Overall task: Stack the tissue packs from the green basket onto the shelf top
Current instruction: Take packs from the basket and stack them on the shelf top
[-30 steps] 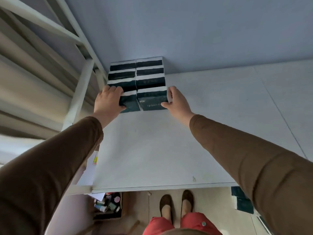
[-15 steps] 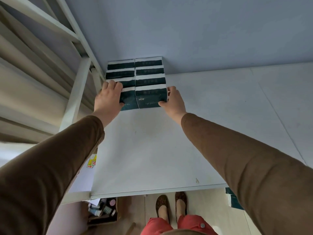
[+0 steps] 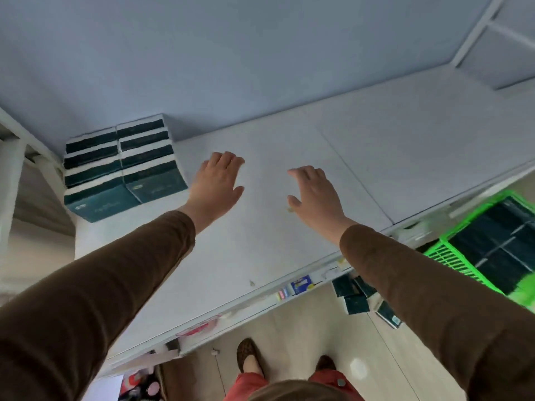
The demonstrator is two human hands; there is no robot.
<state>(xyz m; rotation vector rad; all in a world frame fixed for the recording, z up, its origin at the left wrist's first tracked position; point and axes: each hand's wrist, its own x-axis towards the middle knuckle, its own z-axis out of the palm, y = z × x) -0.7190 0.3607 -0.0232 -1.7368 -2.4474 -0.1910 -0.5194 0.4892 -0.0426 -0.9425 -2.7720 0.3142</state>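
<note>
Dark green tissue packs with white edges form a stack (image 3: 123, 166) two wide and several high in the back left corner of the white shelf top (image 3: 376, 146). My left hand (image 3: 217, 183) hovers just right of the stack, fingers spread and empty. My right hand (image 3: 314, 195) hangs over the middle of the shelf top, also spread and empty. The green basket (image 3: 451, 256) sits low at the right edge, with several dark packs (image 3: 500, 241) inside.
A blue-grey wall runs behind the shelf top. White frame bars rise at the far left (image 3: 11, 180) and top right (image 3: 477, 27). Loose dark packs (image 3: 356, 296) lie on the floor below the shelf's front edge. My feet (image 3: 249, 357) stand beneath.
Both hands let go of the front packs and moved right, away from the stack. The view swung right, bringing the green basket into sight.
</note>
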